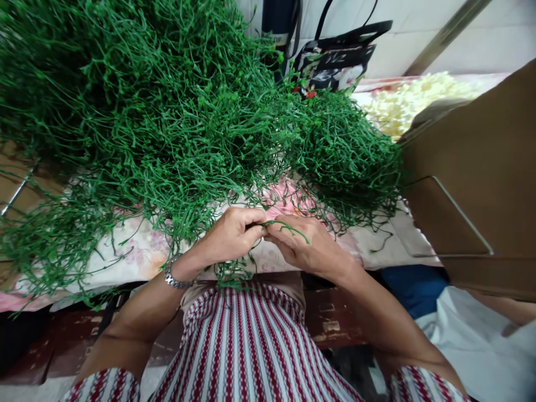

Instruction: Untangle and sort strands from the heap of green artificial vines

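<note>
Near the edge of a floral-draped worktop (pixel 142 265), the left hand (pixel 232 234) pinches thin green stems (pixel 288 228); the right hand (pixel 310 240) curls alongside, its grip's contents hidden. A tangled stem heap (pixel 180 123) blocks ahead; cardboard box (pixel 481 184) right.

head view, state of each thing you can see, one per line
Left hand, pinching a green stem
Right hand, curled, grip partly hidden
Green stem, bent, lying across the right hand
Silver link band, worn on left wrist
Heaped green stems, loose, tangled
Floral handbag, upright, one handle raised
Dark bottle, upright, top out of frame
Cardboard box, partly out of frame
Floral tablecloth, partly covered
Pale yellow pieces, loosely heaped
</note>
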### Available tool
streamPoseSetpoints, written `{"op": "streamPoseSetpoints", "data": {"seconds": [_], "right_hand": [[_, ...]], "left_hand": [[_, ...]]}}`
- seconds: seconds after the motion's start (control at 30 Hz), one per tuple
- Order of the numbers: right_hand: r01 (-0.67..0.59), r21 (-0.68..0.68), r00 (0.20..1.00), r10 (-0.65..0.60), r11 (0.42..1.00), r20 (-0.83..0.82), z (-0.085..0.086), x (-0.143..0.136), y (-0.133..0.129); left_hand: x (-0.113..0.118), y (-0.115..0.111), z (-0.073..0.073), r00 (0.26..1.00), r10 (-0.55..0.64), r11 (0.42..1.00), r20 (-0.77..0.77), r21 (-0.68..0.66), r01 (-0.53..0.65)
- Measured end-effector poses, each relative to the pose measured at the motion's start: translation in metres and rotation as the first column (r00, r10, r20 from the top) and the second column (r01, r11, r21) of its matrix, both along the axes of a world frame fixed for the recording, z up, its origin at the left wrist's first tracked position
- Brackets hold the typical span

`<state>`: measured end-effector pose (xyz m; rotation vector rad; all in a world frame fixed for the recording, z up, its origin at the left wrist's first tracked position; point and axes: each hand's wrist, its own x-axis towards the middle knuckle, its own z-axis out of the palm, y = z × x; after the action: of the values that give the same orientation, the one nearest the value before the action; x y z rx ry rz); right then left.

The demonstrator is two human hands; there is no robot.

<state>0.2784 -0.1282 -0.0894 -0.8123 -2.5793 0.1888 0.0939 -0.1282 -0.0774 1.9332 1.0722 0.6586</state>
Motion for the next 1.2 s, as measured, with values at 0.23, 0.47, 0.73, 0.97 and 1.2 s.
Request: {"op": "streamPoseSetpoints", "data": {"seconds": [0.23, 0.47, 0.73, 0.97, 1.2], "right_hand": [[-0.461, -0.566, 0.879, 0.268, 0.683, -0.393, -0.001, 0.007, 0.020], [-0.624, -0.756, 0.740, 0.458, 0.197, -0.492, -0.001, 0.006, 0.021], [-0.250, -0.716, 0.704, -0.385, 0.651, -0.596, -0.006, -0.004, 0.017], [0.095, -0.386, 0.833, -0.285, 0.918, -0.474, -0.029, -0.027, -0.006], [-0.252, -0.293, 0.963, 0.270, 0.922, 0.020, -0.013, 0.008, -0.006]], "left_hand": [[0.000, -0.001, -0.002, 0.959, -0.183, 0.971, 0.219, -0.113, 0.211], [-0.009, -0.002, -0.004, 0.918, -0.226, 0.928, 0.327, -0.216, 0.305], [0.000, 0.003, -0.012, 0.891, 0.218, 0.956, 0.398, -0.271, -0.113], [0.011, -0.003, -0.013, 0.900, 0.296, 0.955, 0.319, -0.072, -0.289], [-0.006, -0.011, -0.005, 0.945, -0.304, 0.901, -0.122, 0.285, 0.327]]}}
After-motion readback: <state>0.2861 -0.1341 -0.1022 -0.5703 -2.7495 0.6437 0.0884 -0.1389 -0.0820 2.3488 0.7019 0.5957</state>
